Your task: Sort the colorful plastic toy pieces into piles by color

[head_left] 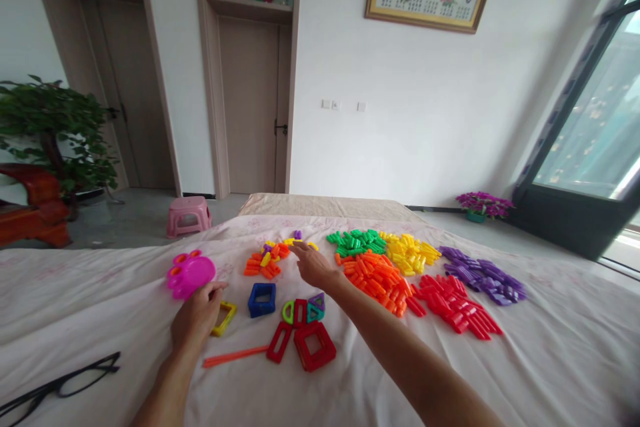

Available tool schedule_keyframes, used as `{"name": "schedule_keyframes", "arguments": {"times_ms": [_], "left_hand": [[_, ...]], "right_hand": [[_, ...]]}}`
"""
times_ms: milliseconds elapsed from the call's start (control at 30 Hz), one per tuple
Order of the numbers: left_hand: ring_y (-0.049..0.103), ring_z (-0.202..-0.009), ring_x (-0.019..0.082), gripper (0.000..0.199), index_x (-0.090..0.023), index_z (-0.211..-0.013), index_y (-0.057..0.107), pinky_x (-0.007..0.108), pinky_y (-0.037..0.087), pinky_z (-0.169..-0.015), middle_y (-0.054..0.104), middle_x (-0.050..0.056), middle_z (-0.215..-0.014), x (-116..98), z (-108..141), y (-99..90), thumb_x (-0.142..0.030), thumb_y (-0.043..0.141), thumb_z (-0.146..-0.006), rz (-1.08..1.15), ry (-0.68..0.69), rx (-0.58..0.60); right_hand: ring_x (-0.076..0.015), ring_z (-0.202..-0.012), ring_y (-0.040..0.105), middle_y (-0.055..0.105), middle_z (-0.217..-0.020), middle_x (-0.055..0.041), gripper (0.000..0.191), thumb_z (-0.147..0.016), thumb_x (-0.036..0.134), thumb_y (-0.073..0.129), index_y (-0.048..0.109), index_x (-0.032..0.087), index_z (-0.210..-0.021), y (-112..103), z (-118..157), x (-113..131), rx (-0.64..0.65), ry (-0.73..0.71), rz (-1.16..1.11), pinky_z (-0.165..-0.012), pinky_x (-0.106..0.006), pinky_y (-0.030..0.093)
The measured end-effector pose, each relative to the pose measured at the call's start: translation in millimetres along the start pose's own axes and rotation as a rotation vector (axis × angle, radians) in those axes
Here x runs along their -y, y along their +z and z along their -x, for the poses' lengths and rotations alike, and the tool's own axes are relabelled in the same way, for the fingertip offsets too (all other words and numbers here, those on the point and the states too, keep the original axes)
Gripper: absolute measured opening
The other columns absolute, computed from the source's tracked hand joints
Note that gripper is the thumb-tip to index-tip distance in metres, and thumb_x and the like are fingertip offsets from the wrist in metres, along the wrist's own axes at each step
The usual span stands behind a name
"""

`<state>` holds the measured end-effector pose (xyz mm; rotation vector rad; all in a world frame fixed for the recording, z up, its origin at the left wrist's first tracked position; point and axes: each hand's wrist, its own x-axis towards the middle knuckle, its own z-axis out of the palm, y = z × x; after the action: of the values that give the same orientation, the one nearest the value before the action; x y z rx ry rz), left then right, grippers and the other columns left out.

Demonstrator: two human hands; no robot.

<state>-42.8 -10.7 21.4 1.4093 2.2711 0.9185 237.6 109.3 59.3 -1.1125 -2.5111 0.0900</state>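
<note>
My left hand [200, 307] is on the cloth between a magenta paw-shaped tray [199, 275] and a yellow square frame [231, 318]; its fingers are bent, and whether they pinch anything is too small to tell. My right hand [310, 263] reaches over the cloth with fingers apart, at the right edge of a small mixed pile of orange, yellow and purple pieces [265, 263]. Yellow pieces [289, 241] lie just beyond its fingertips. Nearer me are a blue square frame [262, 299], red frames [315, 345], and small green, teal and purple shapes [316, 307].
Sorted piles spread rightward: green [356, 241], yellow [409, 253], orange [377, 279], red [457, 303] and purple [483, 275]. Thin orange sticks [235, 356] lie in front. Black glasses [65, 383] rest at the left. A pink stool [189, 215] stands beyond the cloth.
</note>
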Motion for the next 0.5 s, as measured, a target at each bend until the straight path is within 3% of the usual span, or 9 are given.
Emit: {"name": "schedule_keyframes", "arguments": {"times_ms": [200, 367, 500], "left_hand": [[0.068, -0.100, 0.025, 0.039, -0.027, -0.111, 0.073, 0.030, 0.046, -0.076, 0.074, 0.006, -0.116, 0.3, 0.6, 0.5, -0.041, 0.042, -0.090, -0.010, -0.013, -0.009], [0.067, -0.103, 0.026, 0.040, -0.028, -0.111, 0.072, 0.030, 0.044, -0.076, 0.073, 0.005, -0.119, -1.9, 2.4, -1.3, -0.042, 0.041, -0.090, -0.026, -0.018, 0.000], [0.067, -0.102, 0.026, 0.040, -0.028, -0.111, 0.072, 0.030, 0.044, -0.074, 0.073, 0.005, -0.120, -2.6, 3.6, -2.2, -0.042, 0.041, -0.090, -0.031, -0.016, -0.006]], "right_hand": [[-0.0217, -0.141, 0.036, 0.035, -0.158, -0.0073, 0.079, -0.080, -0.002, 0.045, 0.031, 0.024, -0.154, 22.0, -26.8, 23.8, 0.097, -0.159, 0.042, -0.112, -0.039, 0.036], [-0.0235, -0.122, 0.051, 0.057, -0.133, -0.0105, 0.062, -0.080, 0.000, 0.049, 0.052, 0.020, -0.138, 30.2, -29.4, 24.6, 0.123, -0.133, 0.111, -0.099, -0.034, 0.046], [-0.0245, -0.113, 0.055, 0.059, -0.123, -0.0148, 0.034, -0.083, 0.004, 0.049, 0.067, 0.015, -0.111, 29.6, -17.0, 21.2, 0.089, 0.003, 0.107, -0.086, -0.030, 0.048]]}}
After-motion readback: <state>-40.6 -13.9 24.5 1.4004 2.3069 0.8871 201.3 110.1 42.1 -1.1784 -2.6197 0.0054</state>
